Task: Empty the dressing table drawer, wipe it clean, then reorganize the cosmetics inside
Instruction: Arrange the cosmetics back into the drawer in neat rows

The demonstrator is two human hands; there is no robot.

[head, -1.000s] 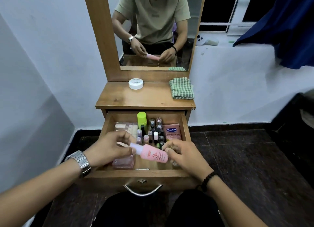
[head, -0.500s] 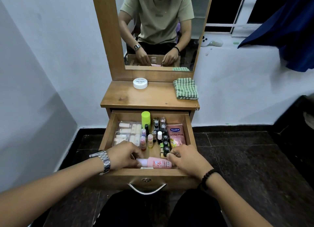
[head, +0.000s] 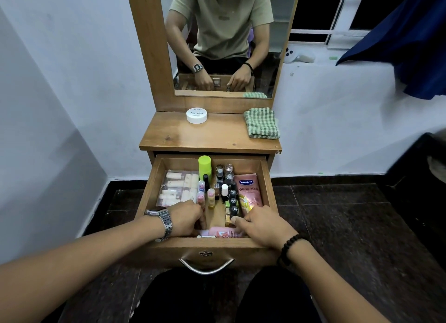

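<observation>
The wooden drawer (head: 269, 189) of the dressing table stands pulled out and holds cosmetics. A pink bottle (head: 222, 232) with a white cap lies flat along the inside of the drawer's front wall. My left hand (head: 185, 218) curls round its cap end and my right hand (head: 263, 223) curls over its other end. Behind them stand small lip balm tubes (head: 211, 198), a row of dark nail polish bottles (head: 233, 199), a lime-green-capped bottle (head: 204, 165), a pink Vaseline sachet (head: 249, 192) and a clear pouch of cream tubes (head: 179, 188).
On the tabletop (head: 173, 134) sit a white nail polish remover jar (head: 196, 115) and a folded green checked cloth (head: 261, 123). A mirror (head: 224, 40) rises behind. The drawer's metal handle (head: 206, 266) hangs above my knees. Dark tiled floor lies on both sides.
Both hands lowered the pink bottle from above the drawer down to its front edge, where it now lies flat. The camera has also moved closer.
</observation>
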